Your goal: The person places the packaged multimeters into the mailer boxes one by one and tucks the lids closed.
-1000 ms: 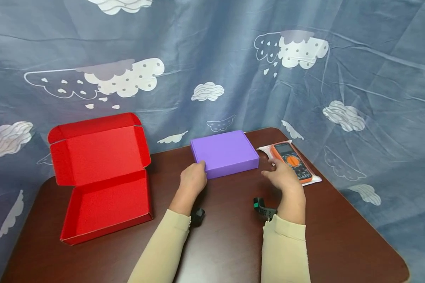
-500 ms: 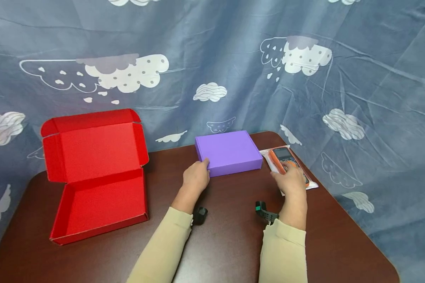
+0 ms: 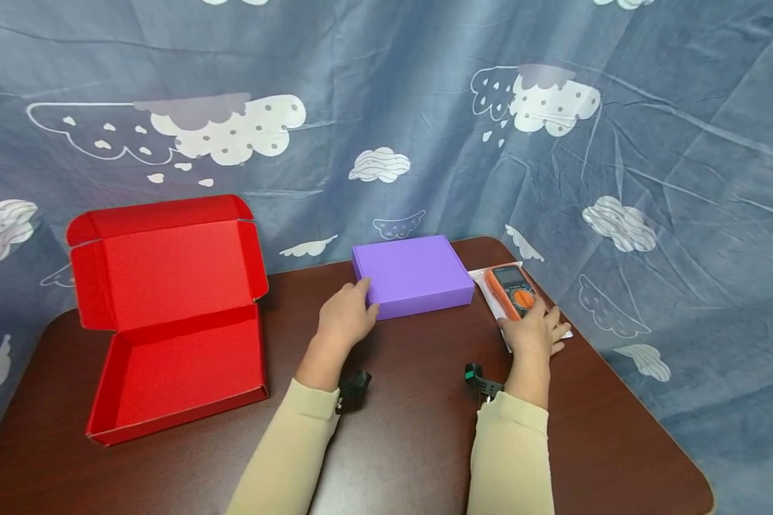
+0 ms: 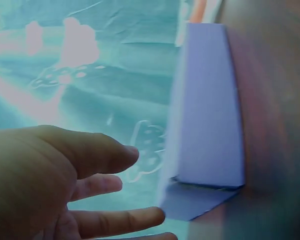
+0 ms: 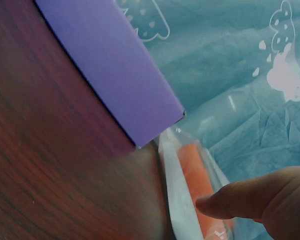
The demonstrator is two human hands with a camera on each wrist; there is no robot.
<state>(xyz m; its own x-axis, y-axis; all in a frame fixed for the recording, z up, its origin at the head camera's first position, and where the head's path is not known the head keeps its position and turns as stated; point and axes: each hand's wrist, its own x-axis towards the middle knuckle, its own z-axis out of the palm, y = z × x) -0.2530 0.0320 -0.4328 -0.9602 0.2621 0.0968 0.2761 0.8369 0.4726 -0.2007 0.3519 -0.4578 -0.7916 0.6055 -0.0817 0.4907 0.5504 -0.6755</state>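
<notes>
A closed purple box (image 3: 412,268) lies flat at the back of the table. Just off its front left corner is my left hand (image 3: 344,315), thumb and fingers extended; the left wrist view has these fingers apart from the box (image 4: 210,110), with one fingertip overlapping its end flap. To the right of the box, an orange and black multimeter (image 3: 509,280) in a clear bag lies face up. My right hand (image 3: 531,332) reaches over its lower end with fingers spread, hiding that part. In the right wrist view the thumb (image 5: 240,200) rests at the orange side.
On the left of the brown table (image 3: 412,400) stands a red box (image 3: 174,268) with its lid raised and its bottom bare. Blue cloud-print cloth (image 3: 425,121) hangs close behind the table and along its right edge.
My right hand moved right onto the multimeter, then slid back toward its lower end with fingers spreading. My left hand let go of the purple box's corner and opened. The view shifted slightly.
</notes>
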